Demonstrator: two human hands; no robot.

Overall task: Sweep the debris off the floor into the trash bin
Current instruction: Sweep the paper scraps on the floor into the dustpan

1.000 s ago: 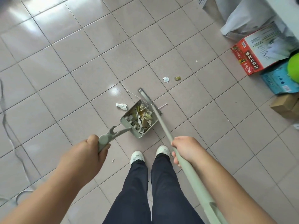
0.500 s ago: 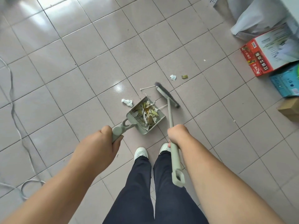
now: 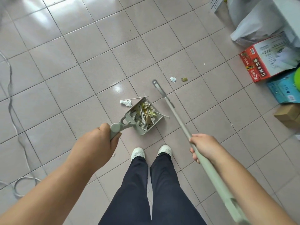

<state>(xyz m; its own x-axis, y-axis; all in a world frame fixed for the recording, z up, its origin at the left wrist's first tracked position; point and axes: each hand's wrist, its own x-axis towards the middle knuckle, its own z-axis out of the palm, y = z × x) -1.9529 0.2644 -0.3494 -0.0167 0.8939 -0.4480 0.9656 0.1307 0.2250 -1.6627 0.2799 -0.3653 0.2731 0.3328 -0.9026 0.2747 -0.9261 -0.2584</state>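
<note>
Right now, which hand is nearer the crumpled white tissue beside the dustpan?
Left. The left hand grips the dustpan handle, just below the tissue; the right hand holds the broom farther right.

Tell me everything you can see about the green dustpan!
The dustpan is pale grey-green and looks like plastic. It has a squarish tray with raised walls, a row of comb teeth along its back edge, and a short handle with a hook-shaped notch. The left hand grips that handle. The pan sits low at the tiled floor, its open mouth pointing away from the person. Inside lies a heap of yellowish and white paper scraps and thin sticks. A crumpled white tissue lies just outside its far left corner.
</note>
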